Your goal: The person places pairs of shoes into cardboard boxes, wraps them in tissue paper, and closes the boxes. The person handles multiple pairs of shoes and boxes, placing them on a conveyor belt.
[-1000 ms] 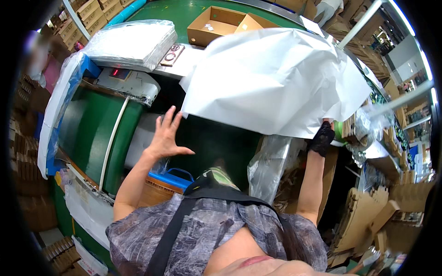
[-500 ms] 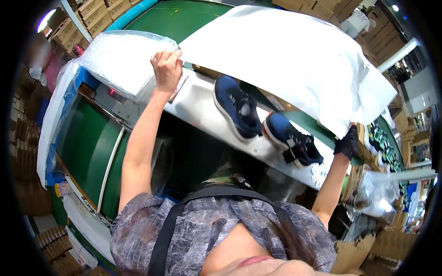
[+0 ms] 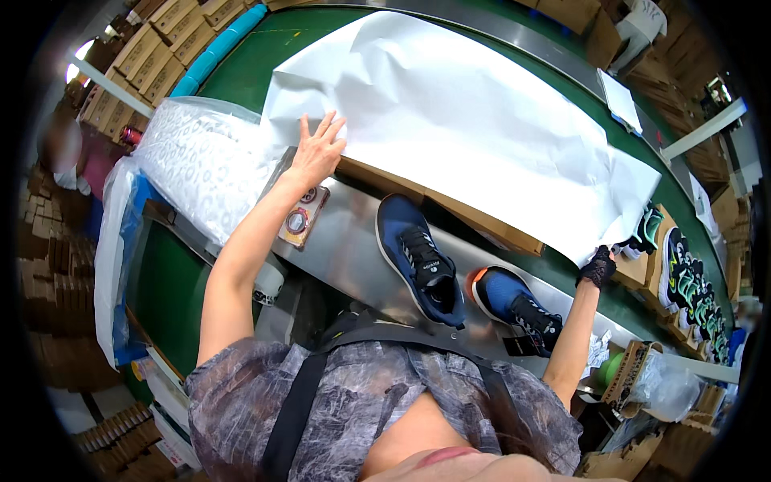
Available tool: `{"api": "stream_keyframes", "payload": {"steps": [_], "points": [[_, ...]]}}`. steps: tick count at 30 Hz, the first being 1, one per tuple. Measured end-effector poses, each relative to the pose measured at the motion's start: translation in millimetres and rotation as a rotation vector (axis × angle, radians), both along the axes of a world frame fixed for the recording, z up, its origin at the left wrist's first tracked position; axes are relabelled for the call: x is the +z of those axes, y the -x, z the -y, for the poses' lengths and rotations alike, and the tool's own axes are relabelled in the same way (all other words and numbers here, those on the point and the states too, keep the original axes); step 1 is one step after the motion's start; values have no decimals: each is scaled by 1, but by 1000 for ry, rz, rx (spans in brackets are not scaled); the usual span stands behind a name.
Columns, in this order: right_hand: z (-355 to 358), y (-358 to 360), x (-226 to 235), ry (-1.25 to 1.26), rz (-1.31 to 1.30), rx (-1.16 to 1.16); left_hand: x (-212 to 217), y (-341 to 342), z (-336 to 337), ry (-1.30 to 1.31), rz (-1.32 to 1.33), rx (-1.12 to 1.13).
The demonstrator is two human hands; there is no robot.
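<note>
A large sheet of white paper (image 3: pixel 450 104) lies over a brown cardboard box (image 3: pixel 482 221), whose near edge shows below it. My left hand (image 3: pixel 320 153) rests on the paper's left part, fingers spread. In a black lace glove, my right hand (image 3: pixel 596 267) pinches the sheet's near right corner. Between my arms, two dark blue sports shoes stand on the metal ledge: the left shoe (image 3: pixel 418 261) and the right shoe (image 3: pixel 518 309), which has an orange patch at one end and a black tag beside it. A phone in a decorated case (image 3: pixel 303 217) lies beside my left wrist.
Patterned white sheets in clear plastic (image 3: pixel 201 161) lie at the left. Along the right, boxes hold several black-and-green shoes (image 3: pixel 683 281). Stacked cartons (image 3: pixel 144 56) stand far left, past a blue roll (image 3: pixel 217 52). Other people are at the far left and far right.
The paper has come down flatter over the box and lies farther left. My left hand has gone from a closed grip to spread fingers. My right hand still holds the corner.
</note>
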State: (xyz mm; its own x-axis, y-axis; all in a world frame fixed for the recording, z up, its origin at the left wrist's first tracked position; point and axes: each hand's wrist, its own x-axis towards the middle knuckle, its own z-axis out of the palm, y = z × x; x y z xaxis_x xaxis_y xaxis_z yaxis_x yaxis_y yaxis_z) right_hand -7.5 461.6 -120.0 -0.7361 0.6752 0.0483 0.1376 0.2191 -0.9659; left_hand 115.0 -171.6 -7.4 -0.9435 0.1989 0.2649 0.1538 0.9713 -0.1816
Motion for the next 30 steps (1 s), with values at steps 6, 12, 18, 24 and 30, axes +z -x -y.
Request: {"api": "stream_keyframes", "payload": {"steps": [6,12,18,24,30], "points": [[-6,-55,17,-291,2,-98,-47,68,101,-980,22,188],[193,-206,119,-767,141,678,-63,102,161,-1415,526,671],[304,-253,58,-1381,512,1073,-71,119,155,-1797,676,510],[342,-210,137,-897,241,1404,-76,127,191,-1567,289,289],[427,-101,190,128,361,997,-48,124,198,-1230,84,197]]}}
